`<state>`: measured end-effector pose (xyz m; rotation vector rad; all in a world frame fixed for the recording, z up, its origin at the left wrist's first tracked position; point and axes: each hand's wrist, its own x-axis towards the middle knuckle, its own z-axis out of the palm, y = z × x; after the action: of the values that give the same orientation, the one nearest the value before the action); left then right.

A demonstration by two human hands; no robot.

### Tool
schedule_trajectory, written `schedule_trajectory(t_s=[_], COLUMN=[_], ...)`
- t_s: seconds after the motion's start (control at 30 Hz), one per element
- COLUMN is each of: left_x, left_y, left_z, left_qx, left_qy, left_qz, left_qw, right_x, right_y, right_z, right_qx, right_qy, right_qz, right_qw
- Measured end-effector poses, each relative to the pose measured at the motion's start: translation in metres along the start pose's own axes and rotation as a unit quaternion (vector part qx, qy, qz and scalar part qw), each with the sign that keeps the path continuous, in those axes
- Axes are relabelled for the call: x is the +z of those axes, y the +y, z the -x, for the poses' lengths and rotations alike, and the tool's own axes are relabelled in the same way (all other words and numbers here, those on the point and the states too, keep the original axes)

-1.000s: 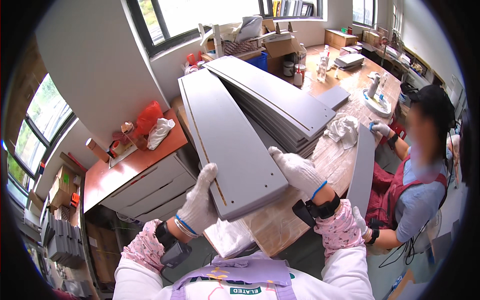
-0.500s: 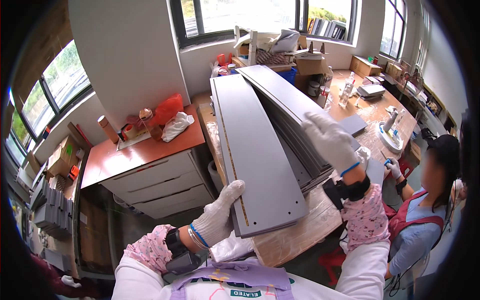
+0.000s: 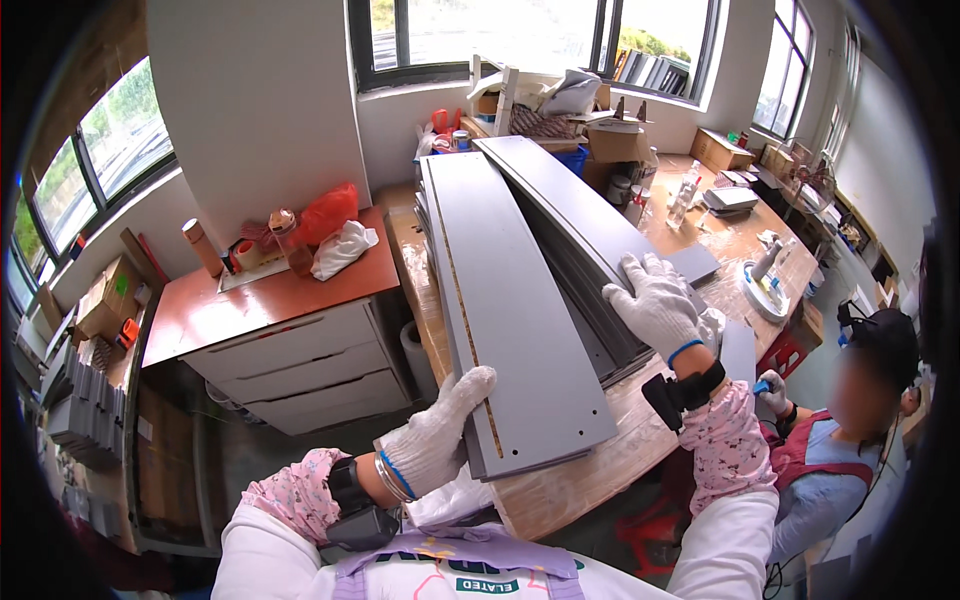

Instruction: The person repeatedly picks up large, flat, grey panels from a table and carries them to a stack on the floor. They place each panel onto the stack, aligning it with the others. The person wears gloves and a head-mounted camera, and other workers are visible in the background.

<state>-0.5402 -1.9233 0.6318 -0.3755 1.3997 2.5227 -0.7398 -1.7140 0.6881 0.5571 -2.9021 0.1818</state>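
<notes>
right hand (image 3: 655,300): moved off top grey panel (image 3: 510,310) onto lower stack (image 3: 590,240) | panel: swung straighter along table

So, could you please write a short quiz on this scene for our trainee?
1. True or false: the left hand grips the near left edge of the top grey panel.
2. Where does the right hand rest? A) flat on the panel stack B) on the red cabinet C) on a bottle
3. What do both hands wear?

Key: 1 true; 2 A; 3 white knit gloves.
</notes>
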Motion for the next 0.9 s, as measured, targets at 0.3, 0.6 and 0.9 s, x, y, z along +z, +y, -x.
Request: schedule_trajectory(t_s=[0.3, 0.6, 0.9], left_x=[-0.006, -0.007, -0.009], left_y=[-0.006, -0.009, -0.008], left_z=[-0.004, -0.005, -0.005], left_qx=[-0.005, -0.003, 0.006], left_qy=[-0.01, 0.003, -0.012], left_qz=[0.03, 0.013, 0.016], left_qw=[0.999, 1.0, 1.0], right_x=[0.013, 0.012, 0.007], right_y=[-0.012, -0.015, -0.005], right_z=[-0.01, -0.017, -0.004], right_qx=[0.011, -0.003, -0.051], right_qy=[0.008, 0.0, 0.005], right_qz=[0.017, 0.011, -0.021], right_qw=[1.0, 1.0, 0.998])
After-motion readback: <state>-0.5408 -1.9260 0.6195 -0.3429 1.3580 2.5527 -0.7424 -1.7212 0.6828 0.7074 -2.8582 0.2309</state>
